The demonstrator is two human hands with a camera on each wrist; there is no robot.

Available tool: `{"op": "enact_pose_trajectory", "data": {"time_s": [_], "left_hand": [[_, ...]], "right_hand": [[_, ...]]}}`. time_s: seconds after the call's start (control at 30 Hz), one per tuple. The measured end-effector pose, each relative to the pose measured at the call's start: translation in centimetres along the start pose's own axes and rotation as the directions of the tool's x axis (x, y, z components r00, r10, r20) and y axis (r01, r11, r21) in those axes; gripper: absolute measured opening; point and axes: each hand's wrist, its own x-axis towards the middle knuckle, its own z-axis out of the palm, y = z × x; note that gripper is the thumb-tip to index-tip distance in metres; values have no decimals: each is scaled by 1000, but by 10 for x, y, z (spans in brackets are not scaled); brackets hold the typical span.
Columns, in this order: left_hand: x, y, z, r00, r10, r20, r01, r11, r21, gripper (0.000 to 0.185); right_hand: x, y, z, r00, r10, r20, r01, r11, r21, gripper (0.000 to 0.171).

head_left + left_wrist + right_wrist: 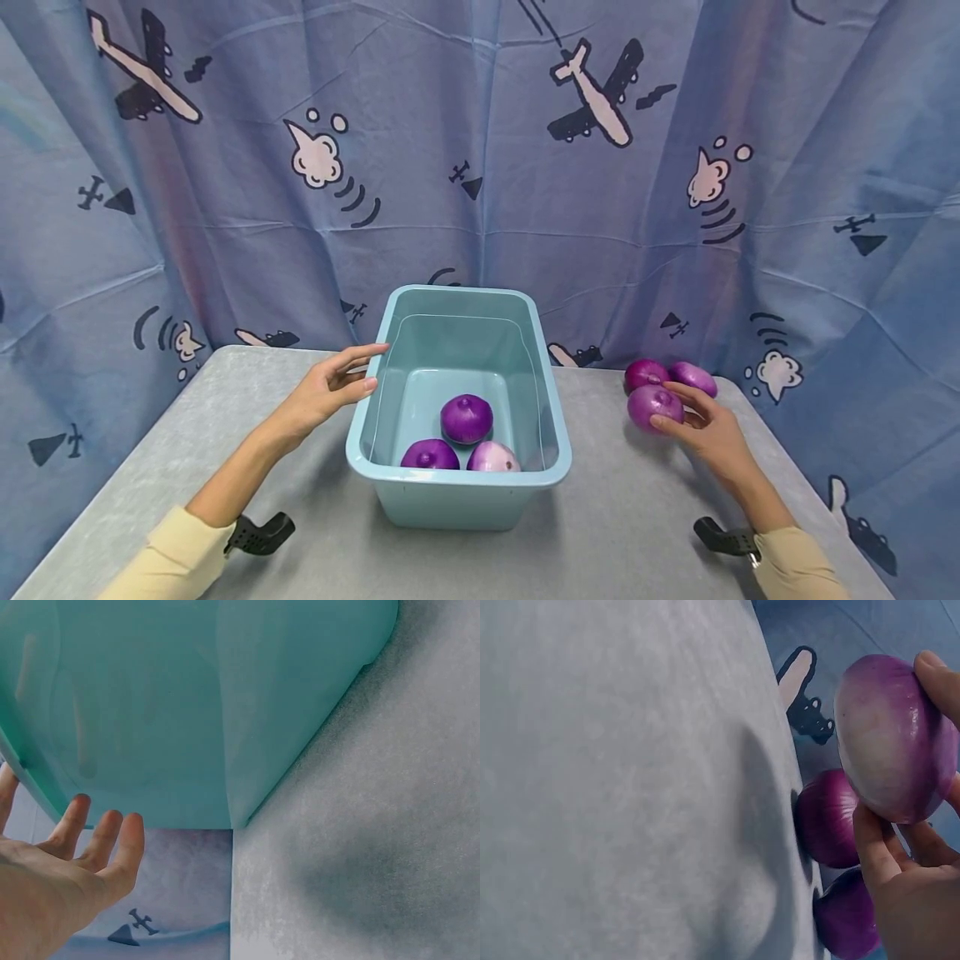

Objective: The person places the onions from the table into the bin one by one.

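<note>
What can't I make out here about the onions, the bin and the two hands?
- Bin contents: head view, the near wall hides the lower parts of two onions.
- Left hand: left wrist view, frame edge cuts off the palm; contact with the bin is unclear.
- Held onion: right wrist view, the right hand covers its far side.
- Two table onions: partly hidden behind it.

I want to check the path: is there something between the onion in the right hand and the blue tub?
Nothing visible. The right hand holds the onion; only bare table lies before the tub, whose open top has free floor behind three onions.
</note>
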Motion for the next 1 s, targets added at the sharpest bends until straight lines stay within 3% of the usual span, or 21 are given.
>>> {"op": "enact_pose_trajectory", "data": {"time_s": [0.23, 0.5, 1.0], "left_hand": [[0, -1, 0, 1000, 3, -2, -3, 1000, 6, 53], [0, -1, 1, 1000, 6, -2, -6, 1000, 4, 53], [0, 0, 0, 1000, -9, -8, 9, 1000, 19, 53]], "right_hand": [[-2, -15, 1, 1000, -6, 10, 6, 1000, 11, 64], [-4, -34, 9, 996, -89, 9, 87, 990, 112, 58], [-3, -68, 17, 992, -128, 24, 124, 985, 121, 58]]}}
